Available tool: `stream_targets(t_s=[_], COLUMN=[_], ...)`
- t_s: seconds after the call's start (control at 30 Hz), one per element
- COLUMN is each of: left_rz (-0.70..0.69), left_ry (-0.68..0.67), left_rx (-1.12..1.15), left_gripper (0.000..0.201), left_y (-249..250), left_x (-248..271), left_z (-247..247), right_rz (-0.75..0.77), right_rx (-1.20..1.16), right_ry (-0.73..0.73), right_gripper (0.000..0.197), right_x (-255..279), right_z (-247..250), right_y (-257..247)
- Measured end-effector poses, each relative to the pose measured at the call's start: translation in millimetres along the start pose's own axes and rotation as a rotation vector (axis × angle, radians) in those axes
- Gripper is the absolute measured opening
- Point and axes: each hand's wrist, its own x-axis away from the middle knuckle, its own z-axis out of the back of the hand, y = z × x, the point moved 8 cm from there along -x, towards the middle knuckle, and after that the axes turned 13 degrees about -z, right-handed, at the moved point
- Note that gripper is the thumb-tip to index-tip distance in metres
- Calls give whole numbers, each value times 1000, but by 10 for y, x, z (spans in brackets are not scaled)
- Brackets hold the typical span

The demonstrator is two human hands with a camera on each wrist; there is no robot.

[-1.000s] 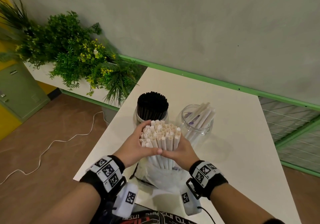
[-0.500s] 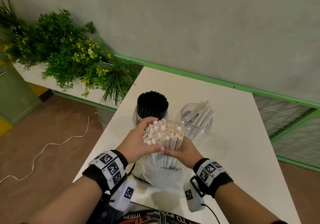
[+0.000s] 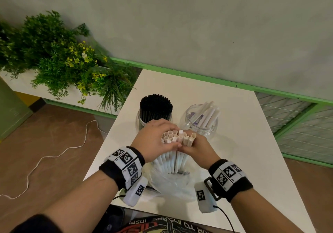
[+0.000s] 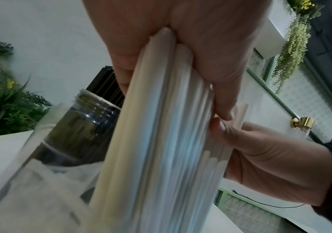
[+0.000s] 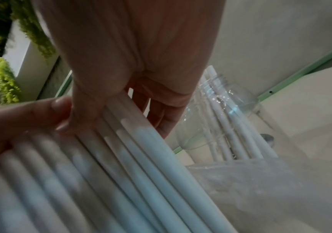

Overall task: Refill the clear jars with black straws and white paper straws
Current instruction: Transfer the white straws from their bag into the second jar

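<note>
A bundle of white paper straws [image 3: 175,139] [image 4: 161,141] [image 5: 93,173] stands upright over a clear plastic bag [image 3: 171,184]. My left hand [image 3: 155,139] wraps the bundle's left side and my right hand [image 3: 196,145] grips its right side, thumbs meeting at the front. Behind them, a clear jar [image 3: 142,120] [image 4: 77,129] is packed with black straws [image 3: 155,105]. To its right a second clear jar [image 3: 200,124] [image 5: 221,119] holds a few white straws [image 3: 207,114] leaning right.
The white table [image 3: 243,151] runs back to a grey wall with a green rail [image 3: 198,78]. A planter of green plants [image 3: 59,61] stands to the left. A white cable [image 3: 59,153] lies on the brown floor.
Both hands have closed tighter round the straw bundle, and the left hand now covers more of its top. The bundle looks narrower. The jars have not moved.
</note>
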Motion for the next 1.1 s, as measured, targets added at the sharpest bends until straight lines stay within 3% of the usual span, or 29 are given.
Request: stream_targets(t_s=[0.2,0.43,0.6,0.7,0.9,1.1], left_rz=[-11,-18,-38,-53,-46,-46], left_ry=[29,-1,-18,-14,-27,-25], left_rx=[-19,-27,-62,-87,-113,-107], left_gripper=[36,43,41,41,47,39], left_y=[-22,-34,-52,-69,-54,-63], left_x=[-10,-22,-47,-48,-60,-62], left_z=[-1,-16,-29,-31,-48,-51], right_rz=[10,16,57,105,305,374], right_rx=[-91,-211,-230,-176,126,163], right_ry=[33,119,239,307,412,499], right_gripper=[29,36,29,26,44,31], right_x=[30,105,167,181,267,268], right_z=[35,11,35,55,-21,136], right_y=[-6,-33,-75,-123,-269,-334])
